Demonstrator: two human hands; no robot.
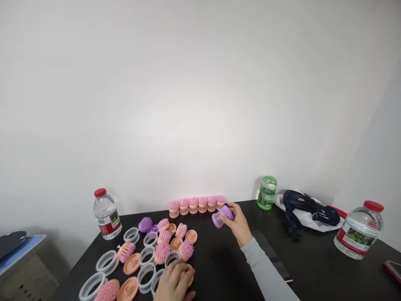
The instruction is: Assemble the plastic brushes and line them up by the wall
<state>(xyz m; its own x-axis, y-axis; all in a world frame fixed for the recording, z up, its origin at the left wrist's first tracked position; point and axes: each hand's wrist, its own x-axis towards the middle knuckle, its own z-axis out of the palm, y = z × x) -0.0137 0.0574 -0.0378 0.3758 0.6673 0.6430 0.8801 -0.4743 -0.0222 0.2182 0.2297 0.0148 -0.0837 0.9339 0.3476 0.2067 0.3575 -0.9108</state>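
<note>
My right hand (237, 223) is closed around a purple bristle scrubbing brush (226, 213), tilted sideways above the black table, with a clear ring and purple base showing at its lower left. Low in the view, my left hand (175, 281) curls over the loose brush parts. An orange disc (191, 276) shows past its fingers; whether they grip it is hidden. Around that hand lie clear plastic rings (146, 277), pink bristle heads (162, 252) and orange discs (132, 264). A purple bristle head (145, 224) sits farther back. Against the wall stands a row of assembled pink brushes (193, 205).
Water bottles with red caps stand at the left (107, 217) and right (359, 230). At the back right are a green canister (267, 193) and a dark blue bag (308, 209) on white plastic. A dark flat tablet (269, 255) lies beneath my right forearm.
</note>
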